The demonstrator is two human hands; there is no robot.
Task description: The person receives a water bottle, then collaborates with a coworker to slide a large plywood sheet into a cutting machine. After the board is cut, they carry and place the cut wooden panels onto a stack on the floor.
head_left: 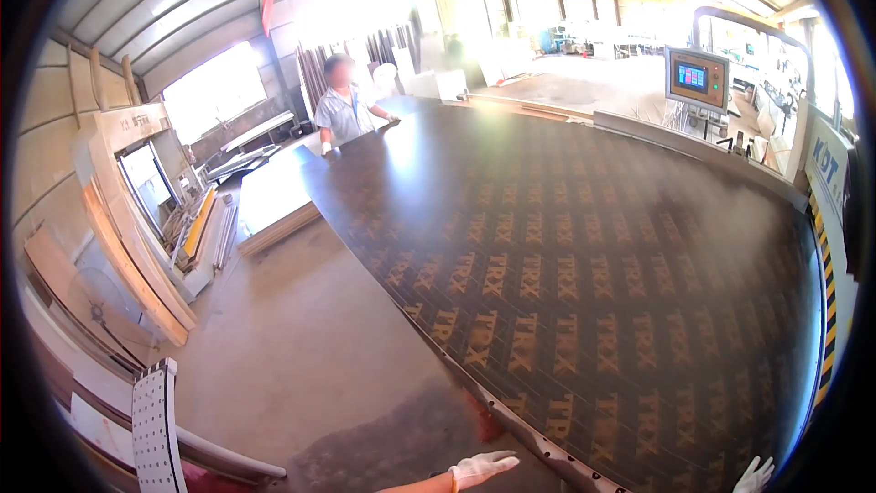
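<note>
A large dark brown panel (566, 292) with repeated "TRX" lettering lies flat before me. My left hand (484, 469), in a white glove, is at the bottom, just left of the panel's near edge. Its fingers are stretched out and hold nothing. At the bottom right, my right hand (756, 475), gloved too, shows only in part; its fingers are spread over or on the panel near the machine side. Whether it touches the surface I cannot tell.
A co-worker (345, 110) stands at the panel's far left edge, gloved hands at it. A control screen (695, 78) and a "KDT" machine (829, 173) with striped edging line the right. Stacked boards (274, 201) stand left; a perforated metal piece (155, 424) is lower left.
</note>
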